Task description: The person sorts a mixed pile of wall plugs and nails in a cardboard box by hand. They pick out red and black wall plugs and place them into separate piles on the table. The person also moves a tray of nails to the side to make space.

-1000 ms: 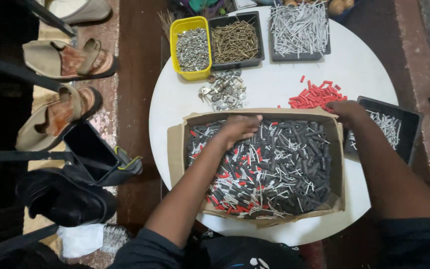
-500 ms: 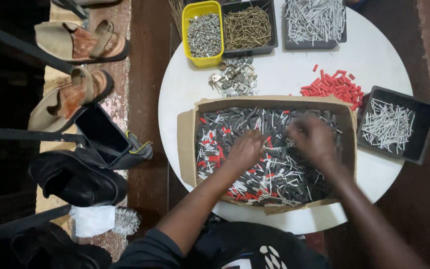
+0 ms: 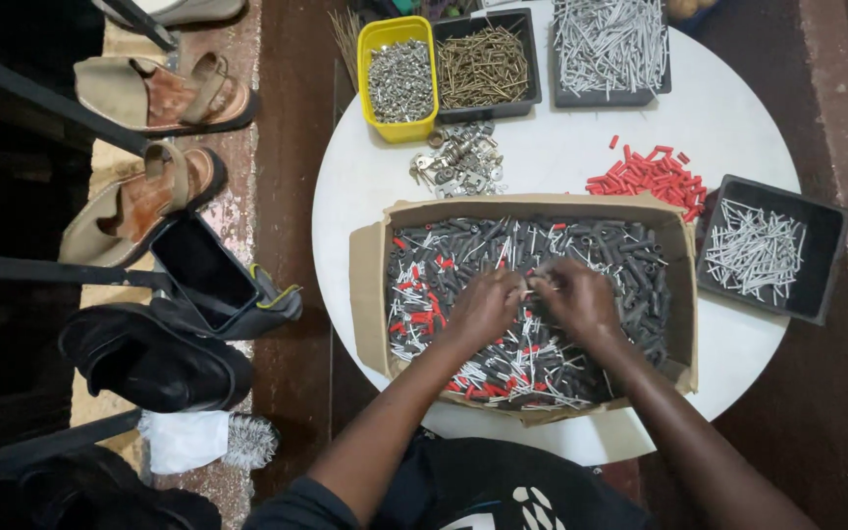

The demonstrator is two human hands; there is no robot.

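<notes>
Two hands (image 3: 532,299) in one cardboard box (image 3: 370,294)

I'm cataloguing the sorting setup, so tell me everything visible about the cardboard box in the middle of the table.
The cardboard box is brown, shallow and open-topped, with a flap folded out at its left end and a worn near edge. It lies flat on the round white table, filled with mixed grey, red and silvery small pieces. The left hand and right hand meet over its middle.
</notes>
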